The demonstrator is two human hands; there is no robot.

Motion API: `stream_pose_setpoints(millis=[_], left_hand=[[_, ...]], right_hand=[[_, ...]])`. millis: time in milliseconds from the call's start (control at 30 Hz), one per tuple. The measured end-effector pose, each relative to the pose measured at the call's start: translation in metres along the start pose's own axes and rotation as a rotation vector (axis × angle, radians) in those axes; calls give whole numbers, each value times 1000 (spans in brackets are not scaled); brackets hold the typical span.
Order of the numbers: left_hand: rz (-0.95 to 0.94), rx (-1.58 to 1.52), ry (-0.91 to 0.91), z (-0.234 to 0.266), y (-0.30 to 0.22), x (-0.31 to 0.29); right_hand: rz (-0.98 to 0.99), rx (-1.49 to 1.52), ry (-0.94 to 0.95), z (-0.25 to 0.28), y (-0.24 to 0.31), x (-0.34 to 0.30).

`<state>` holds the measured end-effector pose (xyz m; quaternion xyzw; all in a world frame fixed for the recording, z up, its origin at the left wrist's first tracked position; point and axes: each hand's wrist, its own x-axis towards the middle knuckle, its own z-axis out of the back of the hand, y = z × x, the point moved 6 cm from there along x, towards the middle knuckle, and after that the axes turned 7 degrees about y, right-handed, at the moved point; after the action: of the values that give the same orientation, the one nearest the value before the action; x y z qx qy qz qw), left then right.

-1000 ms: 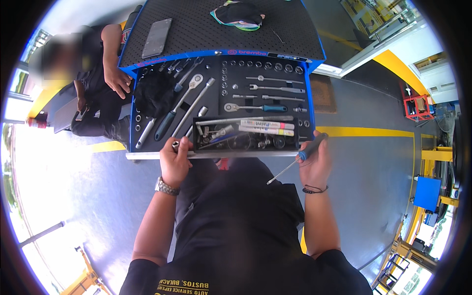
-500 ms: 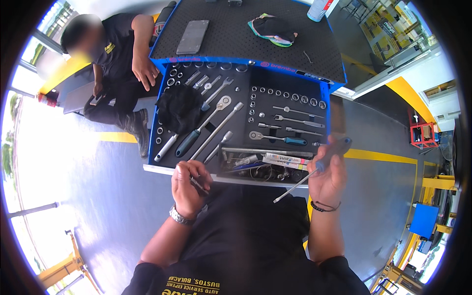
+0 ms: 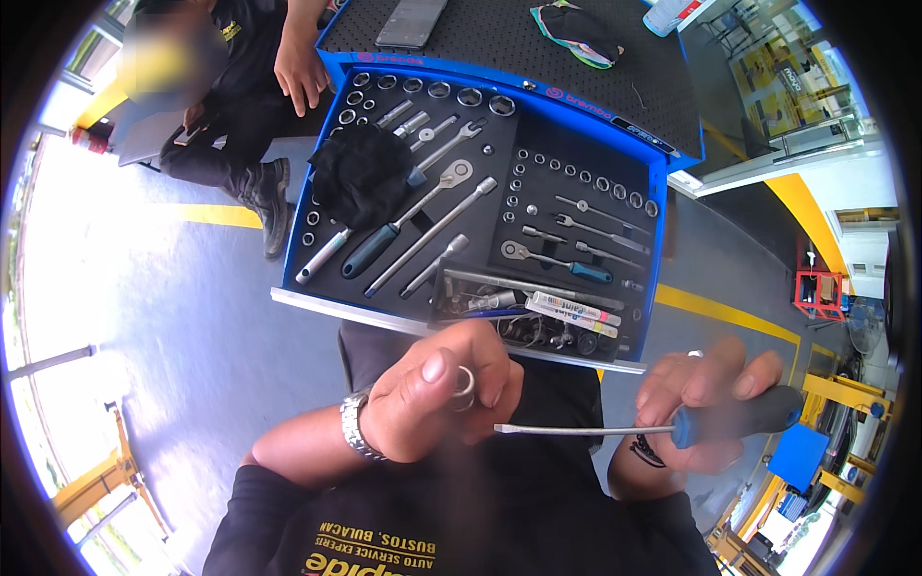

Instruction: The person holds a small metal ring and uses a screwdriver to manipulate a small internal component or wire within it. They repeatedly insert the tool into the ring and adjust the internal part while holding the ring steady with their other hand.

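Observation:
In front of my torso, my left hand (image 3: 427,394) is closed, with a small curved metal piece (image 3: 465,388), like a ring or hook end, showing between thumb and fingers. The rest of it is hidden by the fingers. My right hand (image 3: 706,389) grips a flat-blade screwdriver (image 3: 684,428) by its dark handle with a blue collar. Its shaft points left, the tip close to my left hand but apart from it. Just beyond both hands, an open tool drawer (image 3: 490,226) holds sockets, ratchets (image 3: 413,216) and extension bars in a dark foam liner.
A black cloth (image 3: 360,178) lies over tools in the drawer. The near tray (image 3: 447,288) holds paint markers (image 3: 574,312) and loose parts. On the cabinet top (image 3: 490,43) are a phone (image 3: 413,21) and a bunched cloth (image 3: 578,35). Another person (image 3: 226,144) sits at the far left.
Both hands have come nearer to my body, the left moving rightward. The screwdriver has swung from slanting to nearly level. The drawer appears shifted slightly, as the view has moved.

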<state>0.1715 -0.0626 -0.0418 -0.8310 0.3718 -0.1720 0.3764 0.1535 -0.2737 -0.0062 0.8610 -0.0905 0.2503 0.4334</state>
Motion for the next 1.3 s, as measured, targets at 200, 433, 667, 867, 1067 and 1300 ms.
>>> stream_pose_setpoints(millis=[200, 433, 667, 867, 1067, 1300], left_hand=[[44, 62, 23, -9, -2, 5], [-17, 86, 43, -15, 5, 6], [-16, 28, 31, -26, 7, 6], [121, 161, 15, -22, 9, 3], [-177, 457, -94, -9, 2, 3], [-586, 834, -143, -4, -31, -8]], right_hand=[[43, -75, -22, -7, 6, 2], [66, -98, -37, -6, 11, -1], [64, -141, -27, -3, 25, -1], [12, -103, -32, -10, 35, 0], [-51, -137, 179, -25, 39, -2], [-103, -31, 154, -30, 24, -23]])
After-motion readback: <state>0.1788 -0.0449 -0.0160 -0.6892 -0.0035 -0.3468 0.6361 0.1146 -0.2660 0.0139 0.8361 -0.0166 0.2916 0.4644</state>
